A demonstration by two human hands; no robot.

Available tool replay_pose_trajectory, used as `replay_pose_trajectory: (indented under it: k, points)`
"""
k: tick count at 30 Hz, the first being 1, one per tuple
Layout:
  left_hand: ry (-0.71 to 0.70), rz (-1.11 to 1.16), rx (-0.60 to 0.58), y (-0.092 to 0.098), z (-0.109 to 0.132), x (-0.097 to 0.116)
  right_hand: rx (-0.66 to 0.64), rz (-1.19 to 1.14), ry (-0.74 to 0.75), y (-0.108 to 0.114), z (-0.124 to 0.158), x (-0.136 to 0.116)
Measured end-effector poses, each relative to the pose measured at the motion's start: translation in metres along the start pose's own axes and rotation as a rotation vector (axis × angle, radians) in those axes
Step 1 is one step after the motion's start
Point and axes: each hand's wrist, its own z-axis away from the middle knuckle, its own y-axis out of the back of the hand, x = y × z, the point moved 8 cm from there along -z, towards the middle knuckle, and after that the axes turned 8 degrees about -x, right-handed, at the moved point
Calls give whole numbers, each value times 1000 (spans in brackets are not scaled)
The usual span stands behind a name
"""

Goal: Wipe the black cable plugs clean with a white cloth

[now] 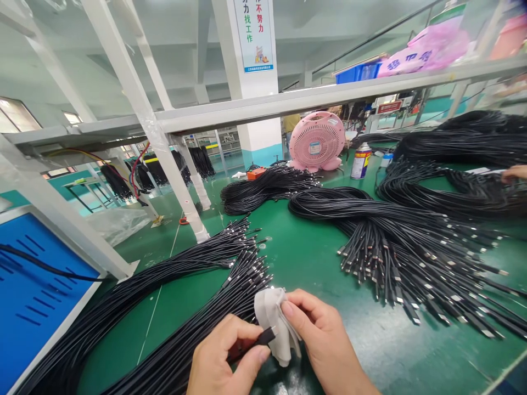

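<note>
- a long green workbench (296, 263) fills the lower view, under a white metal shelf frame (288, 104)
- a blue panel (37, 307) stands at the bench's left edge
- on the shelf sit a blue crate (358, 71) and a pink plastic bag (424, 46)
- big bundles of black cables (411, 258) lie across the bench, with their metal-tipped plugs fanned out to the right of the hands, and more bundles run past the hands on the left
- farther along the bench stand a pink fan (316, 141) and a spray can (361, 162)
- another person's hand (514, 173) comes in at the right edge, beside the far cables
- the left hand (226, 354) is closed, pinching a black cable plug (263, 339) between thumb and fingers
- the right hand (325, 340) is nearly closed, pinching a grey cloth (274, 323) between thumb and fingers
- the cloth is folded over the tip of the plug, touching it, just above the bench and in front of the left-hand cables
</note>
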Motion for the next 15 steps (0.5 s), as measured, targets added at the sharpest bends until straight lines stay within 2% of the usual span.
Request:
replay_pose_trajectory:
  k: [5,11,15]
  points:
    - [-16,-34,103,5,0,4,-1,-18,2,-1,0,-1]
    - [176,178,160,4,4,-5,-16,33,5,-2,0,0]
    - [209,170,58,-4,2,-9,-20,156,63,-4,4,-3]
